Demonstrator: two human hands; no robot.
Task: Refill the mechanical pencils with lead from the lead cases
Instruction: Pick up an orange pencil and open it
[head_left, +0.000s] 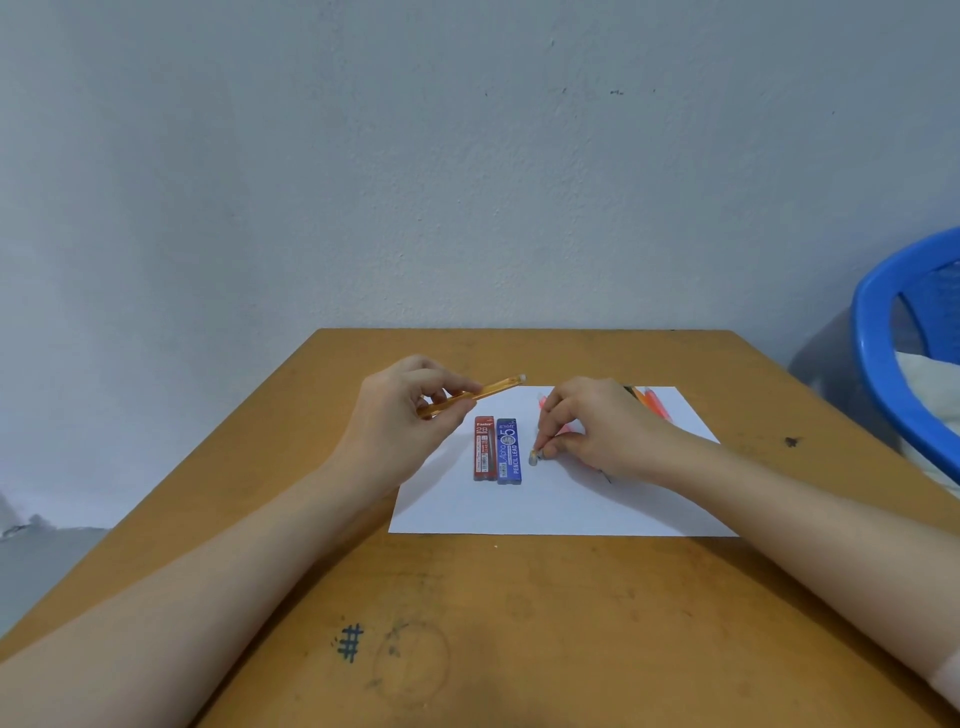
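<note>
My left hand grips an orange mechanical pencil above the table, its white eraser end pointing up and right. A red lead case and a blue lead case lie side by side on a white sheet of paper. My right hand rests on the paper just right of the cases and pinches a small clear pencil cap against the sheet. More pencils, pink and orange, lie partly hidden under and behind that hand.
The wooden table has ink marks near its front edge. A blue plastic chair with pale cloth on it stands at the right. A grey wall rises behind the table.
</note>
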